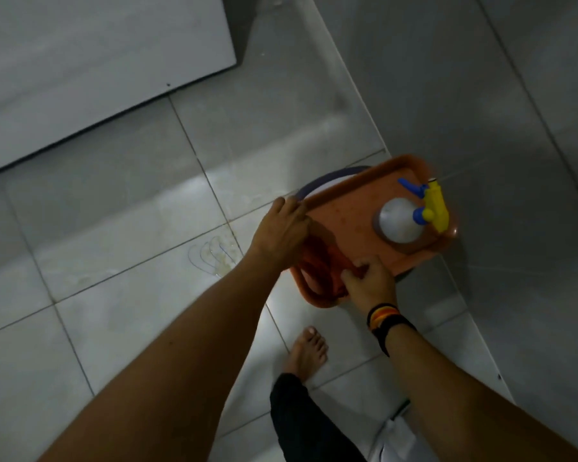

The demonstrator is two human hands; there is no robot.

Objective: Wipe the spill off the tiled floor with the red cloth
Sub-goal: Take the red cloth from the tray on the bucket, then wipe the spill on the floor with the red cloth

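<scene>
Here the person's left hand [286,228] rests on the near-left rim of an orange tray [354,211], its grip folded over the edge. The right hand [369,281] pinches the red cloth [317,265], which lies bunched at the tray's near end, partly under both hands. A spray bottle [402,225] with a yellow and blue head stands at the tray's far-right corner. The tray sits on a round stool-like support by the wall. The spill [214,258], a pale wet patch, lies on the tiled floor [114,228] just left of the tray. A bare foot [306,355] stands nearby.
</scene>
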